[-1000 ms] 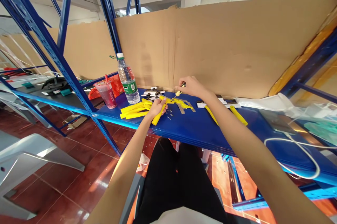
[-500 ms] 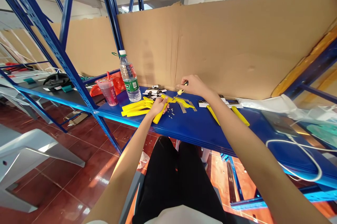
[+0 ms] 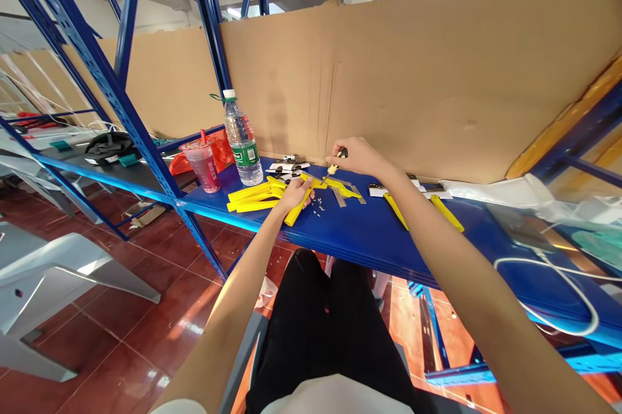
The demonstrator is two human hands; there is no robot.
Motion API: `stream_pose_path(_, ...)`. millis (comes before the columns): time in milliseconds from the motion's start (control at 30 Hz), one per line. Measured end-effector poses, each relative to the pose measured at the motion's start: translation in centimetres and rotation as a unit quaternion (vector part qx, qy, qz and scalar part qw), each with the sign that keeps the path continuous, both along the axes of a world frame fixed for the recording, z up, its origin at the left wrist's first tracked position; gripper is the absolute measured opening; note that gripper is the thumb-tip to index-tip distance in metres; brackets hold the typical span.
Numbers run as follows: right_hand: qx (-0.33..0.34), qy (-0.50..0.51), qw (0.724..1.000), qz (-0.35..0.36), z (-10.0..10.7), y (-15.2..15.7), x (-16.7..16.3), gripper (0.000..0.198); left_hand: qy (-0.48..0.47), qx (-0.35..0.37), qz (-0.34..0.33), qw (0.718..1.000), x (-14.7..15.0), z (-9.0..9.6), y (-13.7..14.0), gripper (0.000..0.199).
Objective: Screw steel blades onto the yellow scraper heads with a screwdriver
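My left hand (image 3: 296, 194) is closed around a yellow plastic handle (image 3: 292, 216) lying on the blue shelf top (image 3: 340, 227). In my right hand (image 3: 358, 156) is a screwdriver (image 3: 334, 168) with a pale yellow and black grip, its shaft slanting down toward the far end of that handle. Whether the tip touches a screw is too small to tell. Small screws (image 3: 318, 205) lie scattered just right of my left hand. More yellow handles (image 3: 250, 197) are piled to its left. Flat yellow parts with grey strips (image 3: 346, 191) lie to the right, below my right hand.
A water bottle (image 3: 245, 148) and a pink drink cup (image 3: 203, 164) stand at the left. Black-and-white pieces (image 3: 289, 166) lie by the cardboard wall (image 3: 418, 77). Right of my forearm are another yellow handle (image 3: 447, 213), a phone (image 3: 519, 227) and a white cable (image 3: 583, 291).
The view has shifted slightly. Both hands stay in nearly the same place, still holding the yellow handle and the screwdriver.
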State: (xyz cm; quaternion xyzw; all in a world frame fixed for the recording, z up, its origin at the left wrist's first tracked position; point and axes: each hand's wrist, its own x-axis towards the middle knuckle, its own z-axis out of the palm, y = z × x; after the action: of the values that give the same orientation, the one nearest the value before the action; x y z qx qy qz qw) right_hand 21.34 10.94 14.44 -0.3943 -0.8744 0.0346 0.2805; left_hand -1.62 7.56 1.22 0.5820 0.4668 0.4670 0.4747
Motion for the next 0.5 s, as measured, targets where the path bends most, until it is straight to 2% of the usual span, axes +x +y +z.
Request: stream_pose_path(500,0.019,-0.011,1.0,0.007,0.14,0.29,-0.92,0.016,-0.011,0.003,-0.006,1.0,-0.19,-0.65,0.54,0.045)
